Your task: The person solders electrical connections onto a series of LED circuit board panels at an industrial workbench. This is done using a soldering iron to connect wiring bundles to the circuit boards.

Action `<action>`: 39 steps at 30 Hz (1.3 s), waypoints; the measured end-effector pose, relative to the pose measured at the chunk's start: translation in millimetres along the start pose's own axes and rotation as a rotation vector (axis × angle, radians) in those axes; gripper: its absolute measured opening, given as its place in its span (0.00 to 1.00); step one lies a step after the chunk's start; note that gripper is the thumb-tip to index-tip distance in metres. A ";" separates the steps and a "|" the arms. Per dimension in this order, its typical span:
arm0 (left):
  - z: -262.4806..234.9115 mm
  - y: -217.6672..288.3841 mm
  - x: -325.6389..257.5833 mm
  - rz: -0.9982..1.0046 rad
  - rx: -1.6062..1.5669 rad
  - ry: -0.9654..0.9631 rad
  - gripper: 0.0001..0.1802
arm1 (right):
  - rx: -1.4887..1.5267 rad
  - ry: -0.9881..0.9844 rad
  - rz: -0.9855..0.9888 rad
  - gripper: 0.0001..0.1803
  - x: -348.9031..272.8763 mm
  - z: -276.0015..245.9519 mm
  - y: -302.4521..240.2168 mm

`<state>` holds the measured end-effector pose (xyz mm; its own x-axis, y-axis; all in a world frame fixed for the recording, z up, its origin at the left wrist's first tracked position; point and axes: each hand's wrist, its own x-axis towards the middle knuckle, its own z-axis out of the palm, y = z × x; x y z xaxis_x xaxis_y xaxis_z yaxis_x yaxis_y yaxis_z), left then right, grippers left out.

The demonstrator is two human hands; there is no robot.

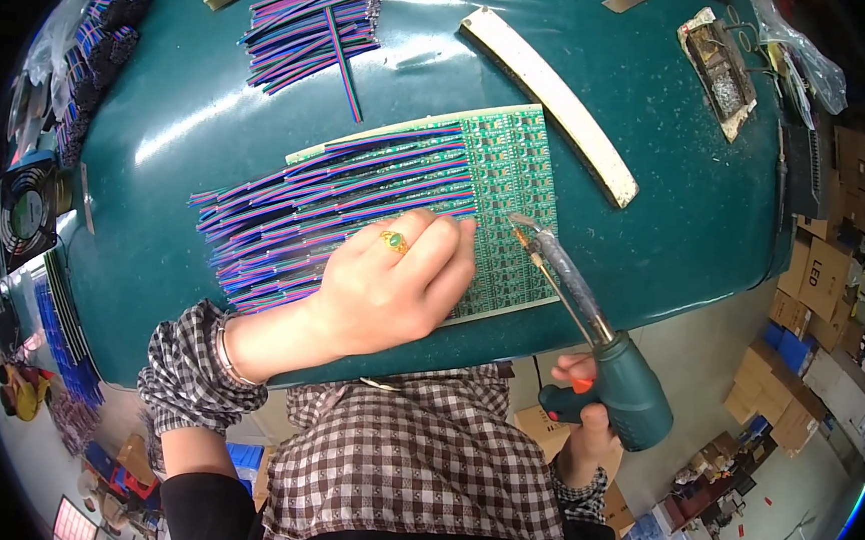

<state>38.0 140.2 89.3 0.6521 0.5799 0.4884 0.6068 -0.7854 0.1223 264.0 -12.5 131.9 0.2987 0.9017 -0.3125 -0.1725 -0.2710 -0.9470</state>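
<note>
My left hand point(392, 277), with a ring on one finger, is curled closed over a green circuit board panel point(511, 155). Its fingertips point down at the panel, and what they pinch, if anything, is hidden beneath the hand. Rows of flat multicoloured ribbon wires point(359, 180) lie across the panel and stick out past its left side. My right hand point(592, 434) grips a dark green soldering gun point(635, 390) by its handle. The gun's metal tip is over the panel's right part, a little right of my left fingers.
Behind the panel lies a pile of loose ribbon wires point(308, 36). A long curved white bar point(554, 103) sits right of it. Toward the far right is a soldering tray point(719, 74). Wire bundles point(90, 76) and a black fan point(30, 214) line the left edge. Cardboard boxes point(823, 277) stand right.
</note>
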 end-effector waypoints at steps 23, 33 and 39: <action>4.8 -4.9 -2.0 -0.003 -0.054 -0.022 0.16 | -0.228 -0.057 -0.063 0.44 -2.6 1.7 14.4; 9.3 -6.1 -3.3 0.002 -0.067 -0.013 0.15 | -0.280 -0.081 -0.077 0.44 -5.7 -5.9 24.3; 10.6 -6.5 -3.7 0.007 -0.059 -0.016 0.15 | -0.248 -0.064 -0.079 0.44 -3.9 0.8 24.5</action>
<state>36.4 145.4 77.5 0.6640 0.5772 0.4753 0.5743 -0.8008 0.1701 257.8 -22.4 110.0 0.2406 0.9406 -0.2394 0.0868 -0.2665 -0.9599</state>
